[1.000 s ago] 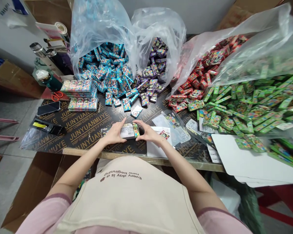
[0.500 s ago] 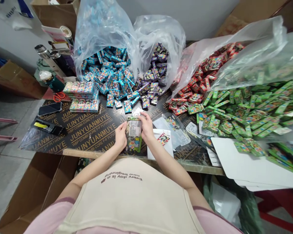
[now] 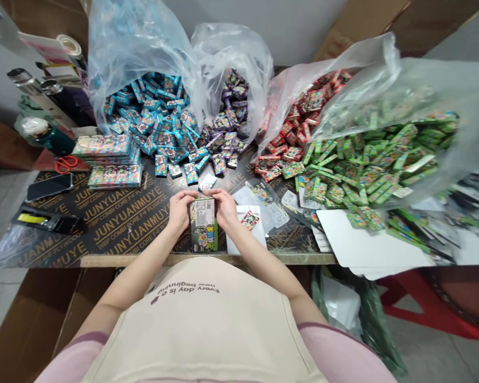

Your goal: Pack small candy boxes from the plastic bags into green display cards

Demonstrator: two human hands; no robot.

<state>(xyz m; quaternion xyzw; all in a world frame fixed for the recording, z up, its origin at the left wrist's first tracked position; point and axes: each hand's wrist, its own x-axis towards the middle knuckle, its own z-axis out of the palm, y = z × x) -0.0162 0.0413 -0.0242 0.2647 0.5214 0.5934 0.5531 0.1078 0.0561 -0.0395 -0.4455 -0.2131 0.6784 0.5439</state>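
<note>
A flat printed packet (image 3: 204, 234), black and green with a pale label panel, lies in front of me at the table's front edge. My left hand (image 3: 179, 210) pinches its far left corner with fingers closed. At the far right corner, my right hand (image 3: 225, 208) also has its fingers closed on the packet. Just beyond the hands is a small white and blue box (image 3: 207, 182). Beside my right wrist, a small red packet (image 3: 249, 219) rests on white card (image 3: 233, 246). Clear printed bags (image 3: 265, 205) lie to the right.
Clear plastic sacks spill blue boxes (image 3: 163, 117), purple boxes (image 3: 227, 141), red boxes (image 3: 279, 154) and green boxes (image 3: 367, 170). At left are stacked wrapped packs (image 3: 114, 176), a phone (image 3: 50, 186), red scissors (image 3: 66, 164) and a black tape dispenser (image 3: 43, 219). White sheets (image 3: 363, 242) overhang the front edge at right.
My view has swung right, so the table appears shifted left. Both hands have come to the packet's far edge, and the packet now faces me more squarely.
</note>
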